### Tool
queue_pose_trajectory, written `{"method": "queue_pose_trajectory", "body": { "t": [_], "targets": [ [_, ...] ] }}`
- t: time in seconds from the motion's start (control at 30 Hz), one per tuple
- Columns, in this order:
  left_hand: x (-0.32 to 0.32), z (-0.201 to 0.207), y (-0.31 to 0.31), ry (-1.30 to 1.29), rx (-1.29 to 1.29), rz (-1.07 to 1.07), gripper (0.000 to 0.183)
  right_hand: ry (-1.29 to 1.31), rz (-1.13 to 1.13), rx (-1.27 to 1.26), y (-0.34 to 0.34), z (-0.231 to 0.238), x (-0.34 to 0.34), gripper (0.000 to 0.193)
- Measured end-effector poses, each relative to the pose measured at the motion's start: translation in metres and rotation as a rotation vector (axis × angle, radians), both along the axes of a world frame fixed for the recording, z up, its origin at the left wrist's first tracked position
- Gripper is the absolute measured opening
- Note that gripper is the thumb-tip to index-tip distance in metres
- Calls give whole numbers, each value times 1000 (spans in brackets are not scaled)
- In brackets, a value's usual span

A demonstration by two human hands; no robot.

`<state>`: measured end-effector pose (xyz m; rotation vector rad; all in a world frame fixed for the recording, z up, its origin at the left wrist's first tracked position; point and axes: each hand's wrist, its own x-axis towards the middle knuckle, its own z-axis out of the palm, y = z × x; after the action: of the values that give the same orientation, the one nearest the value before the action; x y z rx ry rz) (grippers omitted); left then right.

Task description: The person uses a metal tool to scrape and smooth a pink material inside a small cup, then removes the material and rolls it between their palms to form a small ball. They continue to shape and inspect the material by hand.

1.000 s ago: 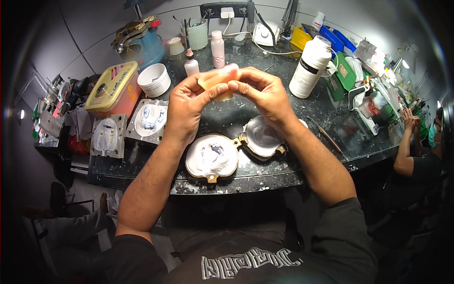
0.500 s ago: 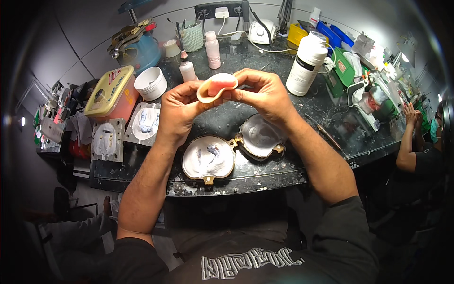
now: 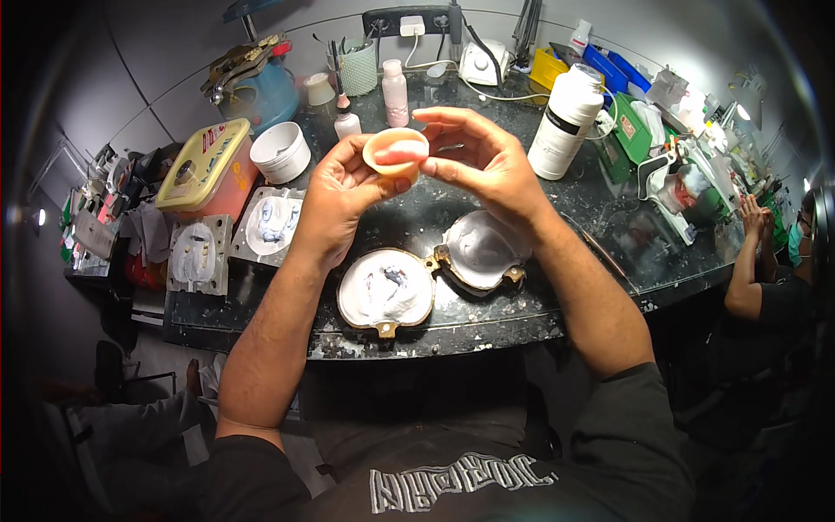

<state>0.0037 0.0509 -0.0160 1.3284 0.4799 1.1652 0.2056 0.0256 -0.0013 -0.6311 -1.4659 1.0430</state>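
Observation:
A small, flexible tan cup point(image 3: 377, 143) with pink dough-like material point(image 3: 400, 154) inside is raised above the bench. My left hand point(image 3: 333, 196) grips its side between thumb and fingers. My right hand point(image 3: 496, 170) is at the cup's right side, thumb tip at the rim and fingers spread apart. Below the hands sit two brass-edged flask halves filled with white plaster: the left half point(image 3: 374, 300) has a tooth-arch hollow, and the right half point(image 3: 483, 252) is greyer, partly behind my right wrist.
To the left are two square plaster molds point(image 3: 198, 261), a yellow-lidded tub point(image 3: 204, 165) and a white jar point(image 3: 280, 155). Behind stand pink bottles point(image 3: 395, 96) and a large white bottle point(image 3: 565, 126). A thin tool point(image 3: 604, 252) lies right. Another person's hands point(image 3: 755, 213) show far right.
The cup's mouth, squeezed into a curved shape before, is now rounder. My right hand's fingers have come off it and spread, while my left hand keeps its grip.

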Motion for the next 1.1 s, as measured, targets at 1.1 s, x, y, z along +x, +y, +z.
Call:
{"method": "queue_pose_trajectory", "body": {
  "t": [1.1],
  "targets": [
    [10, 5, -15, 39, 131, -29, 35, -287, -279, 235, 1, -3, 6, 29]
  ]
}}
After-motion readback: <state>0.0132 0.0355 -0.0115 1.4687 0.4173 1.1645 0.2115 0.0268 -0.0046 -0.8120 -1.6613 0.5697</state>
